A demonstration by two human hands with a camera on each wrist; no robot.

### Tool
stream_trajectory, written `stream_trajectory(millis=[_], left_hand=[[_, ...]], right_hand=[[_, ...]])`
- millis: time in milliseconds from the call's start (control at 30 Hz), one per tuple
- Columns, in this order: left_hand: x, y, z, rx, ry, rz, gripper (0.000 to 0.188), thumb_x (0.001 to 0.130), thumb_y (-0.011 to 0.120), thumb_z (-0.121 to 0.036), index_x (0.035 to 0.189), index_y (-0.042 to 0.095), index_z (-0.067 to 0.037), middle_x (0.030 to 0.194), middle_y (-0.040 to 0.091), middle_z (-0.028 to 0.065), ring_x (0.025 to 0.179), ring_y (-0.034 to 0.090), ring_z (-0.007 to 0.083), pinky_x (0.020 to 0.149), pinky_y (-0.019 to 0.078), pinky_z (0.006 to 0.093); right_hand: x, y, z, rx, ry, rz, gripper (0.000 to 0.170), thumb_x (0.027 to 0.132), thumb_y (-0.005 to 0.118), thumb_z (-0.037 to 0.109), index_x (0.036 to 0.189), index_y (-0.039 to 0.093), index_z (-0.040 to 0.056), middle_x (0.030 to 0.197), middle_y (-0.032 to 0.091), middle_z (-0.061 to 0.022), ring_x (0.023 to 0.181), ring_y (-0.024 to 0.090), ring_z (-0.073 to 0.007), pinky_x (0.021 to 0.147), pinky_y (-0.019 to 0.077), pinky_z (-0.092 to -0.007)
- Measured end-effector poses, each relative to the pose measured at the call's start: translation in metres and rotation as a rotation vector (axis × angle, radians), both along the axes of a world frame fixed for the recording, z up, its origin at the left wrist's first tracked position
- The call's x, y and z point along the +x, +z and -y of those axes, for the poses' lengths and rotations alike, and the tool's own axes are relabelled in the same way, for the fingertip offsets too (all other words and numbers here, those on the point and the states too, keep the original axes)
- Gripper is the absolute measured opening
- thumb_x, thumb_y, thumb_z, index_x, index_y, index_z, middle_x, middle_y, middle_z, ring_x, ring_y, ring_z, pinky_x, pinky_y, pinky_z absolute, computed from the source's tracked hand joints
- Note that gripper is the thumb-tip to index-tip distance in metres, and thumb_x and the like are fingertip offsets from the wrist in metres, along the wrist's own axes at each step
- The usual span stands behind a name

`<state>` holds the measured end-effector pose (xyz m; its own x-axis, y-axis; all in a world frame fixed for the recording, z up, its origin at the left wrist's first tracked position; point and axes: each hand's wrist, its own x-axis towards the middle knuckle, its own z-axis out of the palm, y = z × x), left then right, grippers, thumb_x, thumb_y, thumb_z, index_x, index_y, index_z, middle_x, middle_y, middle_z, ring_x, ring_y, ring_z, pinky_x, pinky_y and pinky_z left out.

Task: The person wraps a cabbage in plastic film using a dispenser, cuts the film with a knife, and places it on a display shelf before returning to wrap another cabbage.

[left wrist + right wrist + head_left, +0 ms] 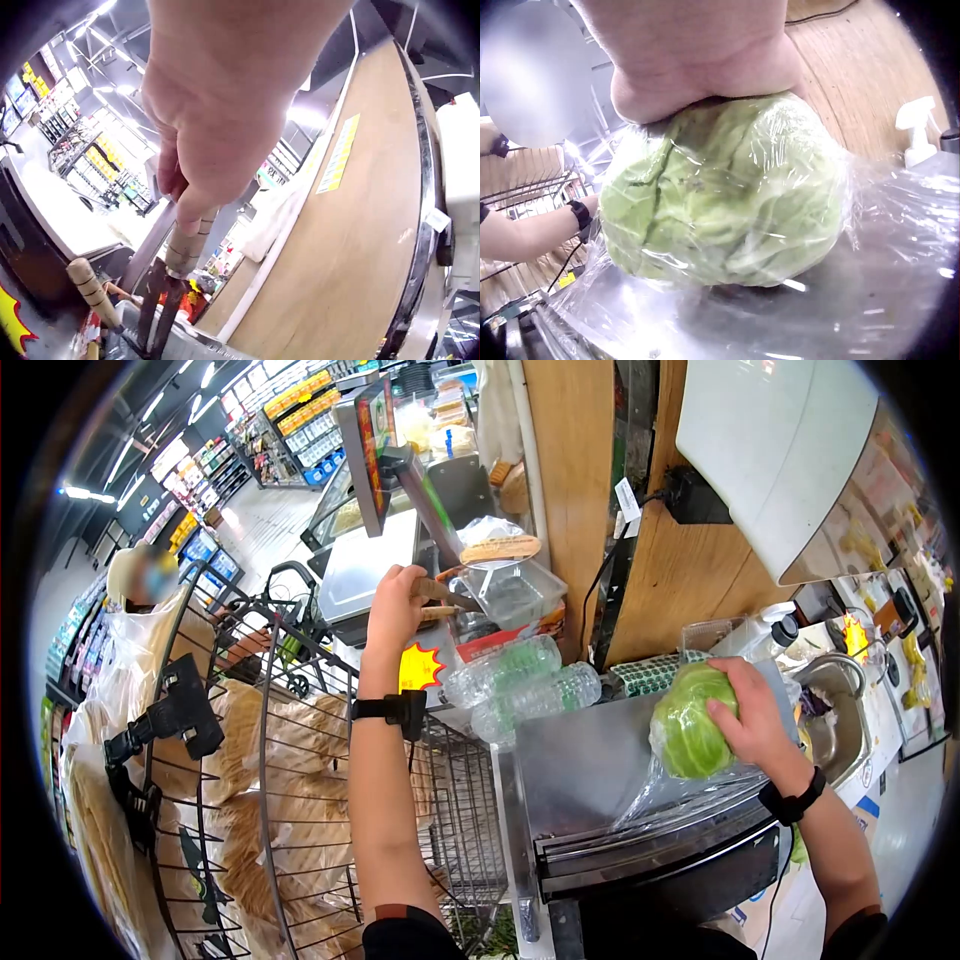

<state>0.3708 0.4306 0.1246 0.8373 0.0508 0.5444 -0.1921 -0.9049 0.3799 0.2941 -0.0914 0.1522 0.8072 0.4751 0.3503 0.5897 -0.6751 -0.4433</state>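
My left hand (397,605) reaches forward and grips the wooden handle (187,247) of a tool with narrow dark metal below it. The tool's lower end is hidden among things in a clear plastic container (515,595). Another wooden handle (94,289) sticks up beside it. On the right, my right hand (752,710) holds a green cabbage (695,725), thumb and fingers around its side. Clear cling film (892,217) covers the cabbage and trails down onto the metal top of a film-wrapping machine (575,770).
Clear plastic bottles (515,670) lie beyond the machine's left corner. A wire cart (300,810) with bagged brown goods stands left. A scale (370,570) with a screen is ahead of it. At right are a spray bottle (770,625) and a metal sink (840,740).
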Motion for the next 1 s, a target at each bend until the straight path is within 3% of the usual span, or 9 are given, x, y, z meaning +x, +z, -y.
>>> stream_trajectory(millis=[67,267,600,700,800,900,1000], left_hand=[[-0.009,0.015,0.007,0.015,0.000,0.022,0.040,0.070,0.077,0.008,0.106,0.066,-0.003,0.101,0.064,0.0161,0.098,0.064,0.0394,0.085,0.0520,0.0439],[-0.054,0.064,0.051,0.083,0.152,0.121,0.035,0.075,0.074,0.007,0.108,0.065,-0.004,0.103,0.065,0.0155,0.098,0.065,0.0386,0.084,0.0517,0.0440],[-0.179,0.086,0.121,0.114,0.238,0.447,0.036,0.079,0.070,0.008,0.112,0.066,-0.005,0.106,0.063,0.0138,0.095,0.064,0.0357,0.085,0.0526,0.0416],[-0.223,0.084,0.156,0.097,0.309,0.494,0.036,0.078,0.075,0.007,0.112,0.067,-0.003,0.109,0.065,0.0153,0.100,0.064,0.0330,0.088,0.0526,0.0400],[-0.258,0.082,0.198,0.076,0.314,0.569,0.037,0.077,0.078,0.008,0.111,0.066,-0.001,0.109,0.064,0.0156,0.100,0.064,0.0304,0.088,0.0527,0.0378],[-0.288,0.080,0.240,0.090,0.307,0.609,0.040,0.077,0.080,0.009,0.113,0.064,0.001,0.112,0.062,0.0156,0.102,0.063,0.0289,0.089,0.0525,0.0366],[-0.313,0.076,0.286,0.067,0.309,0.628,0.045,0.077,0.080,0.010,0.116,0.061,0.000,0.115,0.059,0.0156,0.103,0.061,0.0288,0.089,0.0520,0.0363]], right_hand=[[-0.001,-0.002,0.001,-0.004,-0.008,0.003,0.045,0.087,0.065,0.023,0.125,0.057,0.0018,0.117,0.062,-0.0234,0.109,0.058,-0.0443,0.096,0.0458,-0.0483],[-0.003,0.001,0.001,-0.003,-0.014,0.030,0.045,0.088,0.065,0.026,0.125,0.057,0.0020,0.117,0.062,-0.0220,0.109,0.058,-0.0437,0.096,0.0461,-0.0481],[0.005,-0.008,0.010,0.074,0.029,0.046,0.043,0.092,0.065,0.033,0.121,0.058,0.0016,0.114,0.063,-0.0192,0.105,0.060,-0.0397,0.092,0.0467,-0.0478],[0.007,-0.010,0.016,0.064,0.046,0.022,0.047,0.093,0.064,0.035,0.124,0.057,0.0005,0.116,0.064,-0.0202,0.109,0.060,-0.0395,0.095,0.0463,-0.0478],[0.013,-0.021,0.023,0.186,0.069,0.034,0.050,0.094,0.064,0.036,0.127,0.056,-0.0002,0.127,0.060,-0.0219,0.121,0.055,-0.0399,0.102,0.0428,-0.0488],[0.016,-0.031,0.024,0.288,0.091,0.208,0.050,0.093,0.065,0.036,0.128,0.057,0.0002,0.138,0.053,-0.0225,0.131,0.048,-0.0399,0.109,0.0377,-0.0494],[-0.016,-0.001,0.029,0.231,0.094,0.302,0.048,0.091,0.068,0.032,0.127,0.058,0.0018,0.144,0.046,-0.0215,0.135,0.042,-0.0385,0.112,0.0340,-0.0502]])
